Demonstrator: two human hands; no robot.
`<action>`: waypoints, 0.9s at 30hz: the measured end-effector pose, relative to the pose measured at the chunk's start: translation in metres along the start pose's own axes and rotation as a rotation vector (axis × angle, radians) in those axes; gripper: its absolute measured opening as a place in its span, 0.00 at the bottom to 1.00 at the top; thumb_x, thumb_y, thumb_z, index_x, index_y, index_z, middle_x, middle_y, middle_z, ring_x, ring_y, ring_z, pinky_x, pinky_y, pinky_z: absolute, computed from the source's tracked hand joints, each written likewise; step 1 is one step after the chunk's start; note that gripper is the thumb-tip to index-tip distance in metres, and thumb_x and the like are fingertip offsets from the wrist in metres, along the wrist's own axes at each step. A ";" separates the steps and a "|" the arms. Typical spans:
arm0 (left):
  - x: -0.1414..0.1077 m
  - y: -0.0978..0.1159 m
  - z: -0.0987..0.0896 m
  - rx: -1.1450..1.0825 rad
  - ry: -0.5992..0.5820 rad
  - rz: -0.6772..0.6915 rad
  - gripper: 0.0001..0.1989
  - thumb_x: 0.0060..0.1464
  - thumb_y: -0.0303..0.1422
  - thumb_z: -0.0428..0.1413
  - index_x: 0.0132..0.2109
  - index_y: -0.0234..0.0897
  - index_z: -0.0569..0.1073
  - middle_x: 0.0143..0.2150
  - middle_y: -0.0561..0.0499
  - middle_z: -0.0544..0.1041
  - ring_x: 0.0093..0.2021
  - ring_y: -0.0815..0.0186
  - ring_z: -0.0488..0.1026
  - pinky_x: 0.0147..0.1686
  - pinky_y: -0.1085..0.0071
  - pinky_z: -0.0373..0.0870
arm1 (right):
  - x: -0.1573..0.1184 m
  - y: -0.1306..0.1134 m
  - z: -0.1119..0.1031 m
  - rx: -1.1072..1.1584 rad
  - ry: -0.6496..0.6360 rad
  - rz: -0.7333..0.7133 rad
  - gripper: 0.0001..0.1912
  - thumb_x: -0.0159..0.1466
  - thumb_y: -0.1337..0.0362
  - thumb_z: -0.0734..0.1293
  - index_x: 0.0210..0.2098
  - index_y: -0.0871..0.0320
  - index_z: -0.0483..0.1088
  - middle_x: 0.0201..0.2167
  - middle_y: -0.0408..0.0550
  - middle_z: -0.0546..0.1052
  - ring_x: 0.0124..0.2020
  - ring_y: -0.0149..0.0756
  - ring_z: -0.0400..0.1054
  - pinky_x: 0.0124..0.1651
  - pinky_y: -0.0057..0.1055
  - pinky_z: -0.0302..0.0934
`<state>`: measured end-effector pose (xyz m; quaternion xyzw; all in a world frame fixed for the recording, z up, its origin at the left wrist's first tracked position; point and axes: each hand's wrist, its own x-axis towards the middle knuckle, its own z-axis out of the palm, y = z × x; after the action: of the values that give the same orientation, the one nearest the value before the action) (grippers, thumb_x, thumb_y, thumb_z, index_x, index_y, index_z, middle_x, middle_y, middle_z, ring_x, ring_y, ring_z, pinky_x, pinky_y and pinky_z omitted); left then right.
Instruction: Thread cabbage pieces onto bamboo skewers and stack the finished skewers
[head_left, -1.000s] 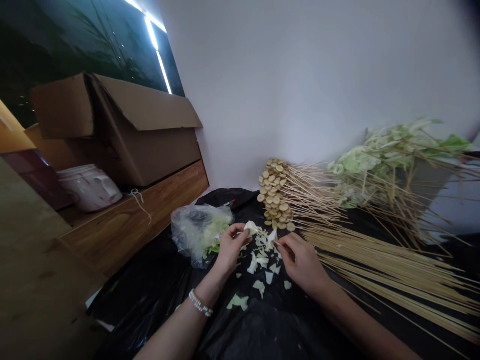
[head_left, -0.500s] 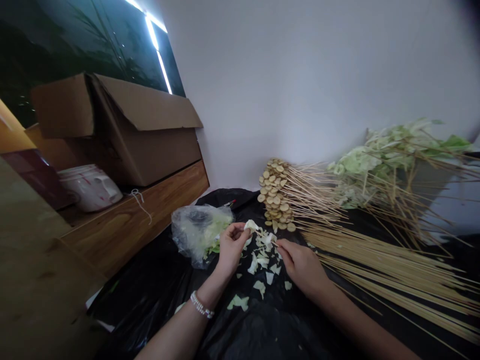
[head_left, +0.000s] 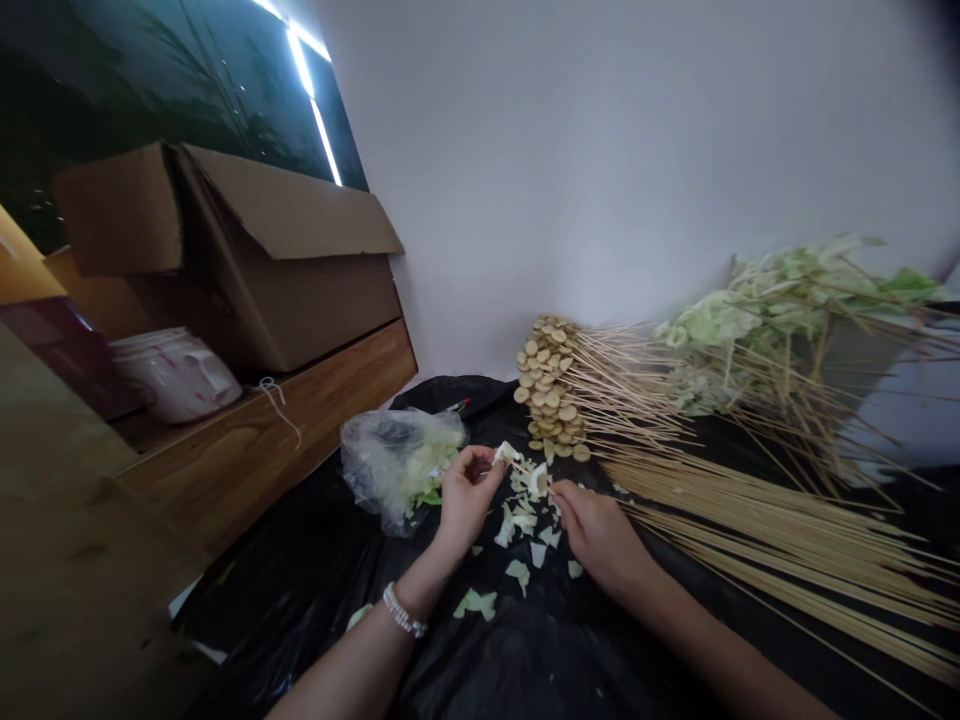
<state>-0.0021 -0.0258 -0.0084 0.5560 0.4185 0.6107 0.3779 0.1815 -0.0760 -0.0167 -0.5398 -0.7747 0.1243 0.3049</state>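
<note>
Two pale leaf pieces [head_left: 508,453]: seen at the centre of the frame, one pinched at the left hand's fingertips, the other [head_left: 538,482] set on the stick near the right hand.
Thin stick [head_left: 523,468]: held slantwise between the hands, its upper-left end met by the pinched piece; whether that piece is pierced through cannot be told.
Left hand [head_left: 466,492]: closed in a pinch on the leaf.
Right hand [head_left: 596,525]: closed around the stick, just beside the second piece.
Step in hand: judged to be the threading of leaf onto the stick.
Next move: a steady stick and a well-supported leaf seem called for, with the left fingertips clear of the point; thin leaf could be torn if pushed askew.
Leaf scraps [head_left: 517,572]: scattered below and between the hands on black plastic [head_left: 495,670].
Clear bag [head_left: 375,460]: placed left of the left hand, with greens inside.
Skewered slices [head_left: 551,385]: stacked above centre, handles pointed right.
Bare sticks [head_left: 750,520]: laid out at lower right.
Leafy skewers [head_left: 720,320]: heaped at right, above the bare sticks.
Cardboard box [head_left: 300,300]: seen at upper left, flaps open.
</note>
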 end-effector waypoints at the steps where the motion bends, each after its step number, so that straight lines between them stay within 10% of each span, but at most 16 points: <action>1: -0.001 0.000 0.001 0.011 -0.009 0.005 0.10 0.45 0.35 0.63 0.31 0.35 0.71 0.29 0.53 0.73 0.30 0.70 0.71 0.33 0.75 0.67 | 0.000 0.000 0.000 -0.012 -0.011 0.005 0.15 0.69 0.66 0.51 0.37 0.57 0.68 0.29 0.45 0.75 0.30 0.32 0.70 0.37 0.26 0.56; 27: -0.005 0.007 0.000 0.136 -0.177 0.013 0.14 0.54 0.40 0.57 0.42 0.35 0.74 0.35 0.48 0.77 0.35 0.65 0.73 0.36 0.71 0.69 | 0.003 0.007 -0.011 -0.181 0.119 0.021 0.15 0.68 0.66 0.53 0.43 0.56 0.71 0.38 0.48 0.77 0.40 0.36 0.71 0.41 0.27 0.56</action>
<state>-0.0020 -0.0332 -0.0039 0.6349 0.4201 0.5318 0.3709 0.1927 -0.0721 -0.0101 -0.5796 -0.7576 0.0247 0.2992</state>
